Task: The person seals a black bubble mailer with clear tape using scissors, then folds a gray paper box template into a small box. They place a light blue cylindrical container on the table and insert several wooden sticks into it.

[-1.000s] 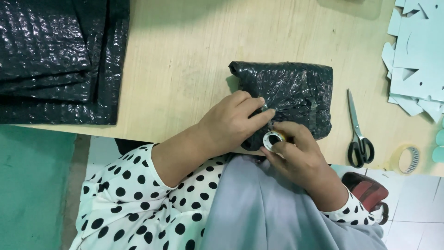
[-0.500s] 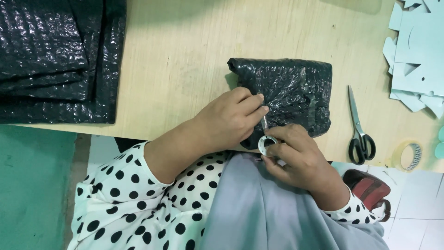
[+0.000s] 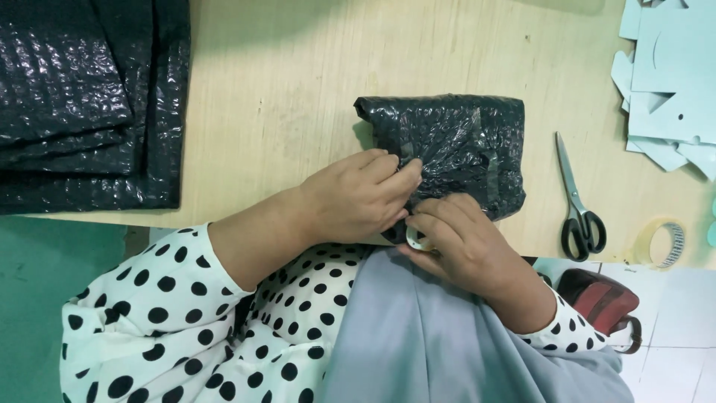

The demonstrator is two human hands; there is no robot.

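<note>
A parcel wrapped in black bubble wrap (image 3: 455,145) lies on the wooden table (image 3: 298,89) near its front edge. My left hand (image 3: 358,198) presses its fingertips against the parcel's near left side. My right hand (image 3: 459,242) sits just below the parcel, curled around a small roll of clear tape (image 3: 416,240) that is mostly hidden under the fingers. The two hands touch each other at the parcel's front edge.
A stack of black bubble wrap sheets (image 3: 82,104) fills the left of the table. Black-handled scissors (image 3: 578,198) lie right of the parcel, a tape roll (image 3: 662,242) beyond them. Pale blue card pieces (image 3: 667,82) are piled at the top right. A dark red bag (image 3: 600,298) sits on the floor.
My right hand has slid down and closed over the small tape roll, hiding most of it. My left hand has stayed pressed on the parcel.
</note>
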